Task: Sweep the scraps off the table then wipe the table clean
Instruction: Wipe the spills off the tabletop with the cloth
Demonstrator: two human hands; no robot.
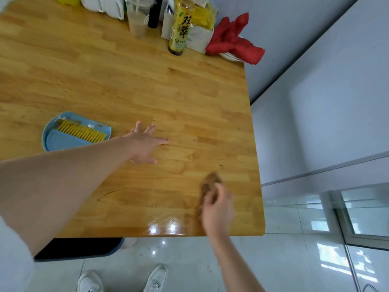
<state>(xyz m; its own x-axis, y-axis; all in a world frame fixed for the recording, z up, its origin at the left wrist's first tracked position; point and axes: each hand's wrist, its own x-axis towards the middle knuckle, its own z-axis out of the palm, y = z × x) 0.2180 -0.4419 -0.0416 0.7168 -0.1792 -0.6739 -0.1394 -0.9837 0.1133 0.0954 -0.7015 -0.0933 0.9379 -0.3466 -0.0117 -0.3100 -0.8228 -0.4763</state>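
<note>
My right hand (217, 209) is closed around a brown cloth (210, 182), which is blurred and pressed on the wooden table (126, 81) near its front right corner. Resting flat on the tabletop further left is my left hand (145, 144), fingers spread and holding nothing. A blue dustpan (56, 140) with a yellow comb-like brush (82, 131) lying in it sits on the table left of that hand. A few tiny dark specks (221, 165) remain on the wood ahead of the cloth.
At the back of the table stand a yellow-labelled bottle (181, 26), a plastic cup (137, 17), a white carton (197, 36), white mugs and a red cloth (235, 39) on plates. A dark bin (77, 247) sits under the front edge. Grey wall and glass lie to the right.
</note>
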